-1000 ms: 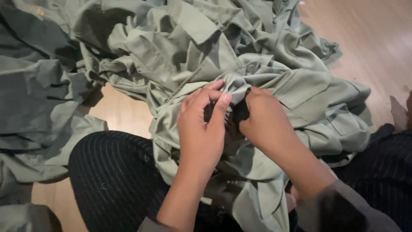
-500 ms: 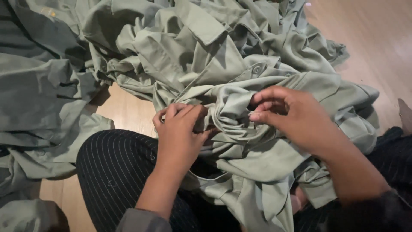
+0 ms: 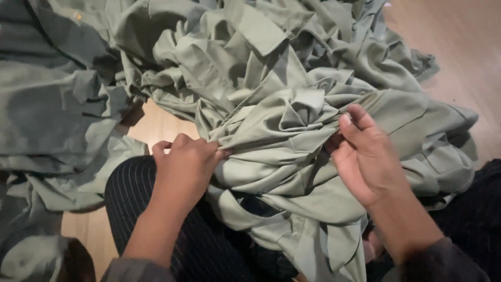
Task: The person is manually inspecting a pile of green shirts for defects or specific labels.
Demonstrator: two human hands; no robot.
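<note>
A crumpled sage-green garment [image 3: 292,156] is held across the lap, over dark pinstriped trousers [image 3: 130,209]. The left hand [image 3: 182,167] is closed on a fold at the garment's left edge; its fingers [image 3: 211,152] are curled together with cloth pinched between them and the thumb. The right hand [image 3: 365,156] is set against the right side of the same bundle, palm turned inward. Its fingers [image 3: 360,117] are bent over a ridge of cloth near a twisted knot of fabric; the thumb is hidden behind the cloth, so a full clamp cannot be confirmed, though the grip appears closed on the fabric.

The garment is stretched between the two hands, with folds running roughly from one hand to the other. Its lower part hangs down between the knees.

A large heap of similar green garments [image 3: 250,57] is piled just beyond the hands and touches the held piece. More green cloth [image 3: 47,115] is spread at the left. A wooden floor [image 3: 162,128] is seen between the piles and again at upper right.
</note>
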